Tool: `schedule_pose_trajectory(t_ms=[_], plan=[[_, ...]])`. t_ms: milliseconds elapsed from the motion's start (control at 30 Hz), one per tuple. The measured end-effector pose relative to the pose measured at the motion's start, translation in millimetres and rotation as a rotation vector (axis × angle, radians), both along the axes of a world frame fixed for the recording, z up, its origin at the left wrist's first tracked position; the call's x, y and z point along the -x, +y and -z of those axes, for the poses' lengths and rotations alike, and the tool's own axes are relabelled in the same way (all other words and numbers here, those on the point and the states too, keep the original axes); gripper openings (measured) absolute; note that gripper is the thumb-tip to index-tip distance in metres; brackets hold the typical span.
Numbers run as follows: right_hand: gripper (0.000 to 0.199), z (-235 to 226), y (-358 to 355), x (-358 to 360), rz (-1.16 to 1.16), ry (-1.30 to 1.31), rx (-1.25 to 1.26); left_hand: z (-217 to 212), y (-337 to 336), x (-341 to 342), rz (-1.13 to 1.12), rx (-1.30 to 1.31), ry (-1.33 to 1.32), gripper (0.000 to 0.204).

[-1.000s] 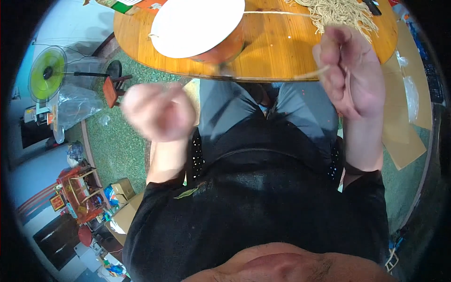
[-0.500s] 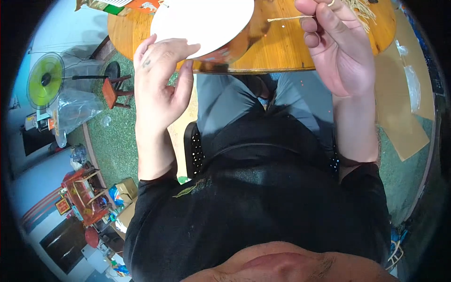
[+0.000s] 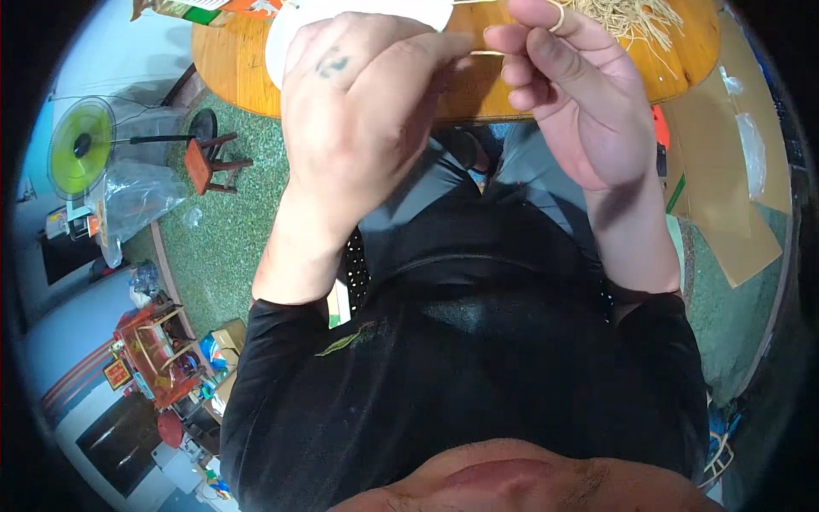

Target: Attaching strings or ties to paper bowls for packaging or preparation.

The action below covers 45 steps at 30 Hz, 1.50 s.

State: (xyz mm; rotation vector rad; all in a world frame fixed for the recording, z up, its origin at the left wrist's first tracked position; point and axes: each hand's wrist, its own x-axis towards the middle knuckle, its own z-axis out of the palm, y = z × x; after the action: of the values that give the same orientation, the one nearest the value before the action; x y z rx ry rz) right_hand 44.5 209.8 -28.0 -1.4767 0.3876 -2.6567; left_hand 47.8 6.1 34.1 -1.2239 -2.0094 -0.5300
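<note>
My right hand (image 3: 593, 107) pinches a thin beige cord (image 3: 488, 53) between thumb and fingers, and a small loop of it bends over a fingertip. My left hand (image 3: 363, 111), back upward, reaches across toward it. Its thumb and forefinger are closed at the cord's short stretch between the two hands; the other fingers are hidden behind the hand. Behind my left hand lies a white round disc (image 3: 275, 53), partly covered by it. A loose pile of similar beige cords (image 3: 636, 21) lies on the wooden table (image 3: 230, 64), beyond my right hand.
A colourful package (image 3: 200, 13) lies at the table's far left. On the green floor at left stand a small wooden stool (image 3: 200, 165) and a green fan (image 3: 83, 145). Flattened cardboard (image 3: 725, 196) is at right. A leaf-like green scrap (image 3: 339, 345) clings to my black shirt.
My left hand has moved right and up from the white disc's near edge to the cord. My right hand has shifted slightly left with the cord.
</note>
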Motion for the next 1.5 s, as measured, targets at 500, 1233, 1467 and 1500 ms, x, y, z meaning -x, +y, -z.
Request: schedule_pose_trajectory(t_ms=[500, 1233, 1467, 1500], plan=[[0.02, -3, -17, -54, 1.272, -0.18, -0.878, -8, -1, -21, 0.003, 0.062, -0.204, 0.019], [0.011, 22, -35, -32, 1.387, -0.209, -0.775, -66, 14, 5, -0.268, 0.218, -0.917, 0.013], [0.01, 22, -40, -29, 1.363, -0.223, -0.769, -69, 17, 9, -0.277, 0.311, -0.983, 0.013], [0.01, 22, -40, -29, 1.363, -0.222, -0.768, -70, 16, 11, -0.242, 0.336, -1.005, 0.013]])
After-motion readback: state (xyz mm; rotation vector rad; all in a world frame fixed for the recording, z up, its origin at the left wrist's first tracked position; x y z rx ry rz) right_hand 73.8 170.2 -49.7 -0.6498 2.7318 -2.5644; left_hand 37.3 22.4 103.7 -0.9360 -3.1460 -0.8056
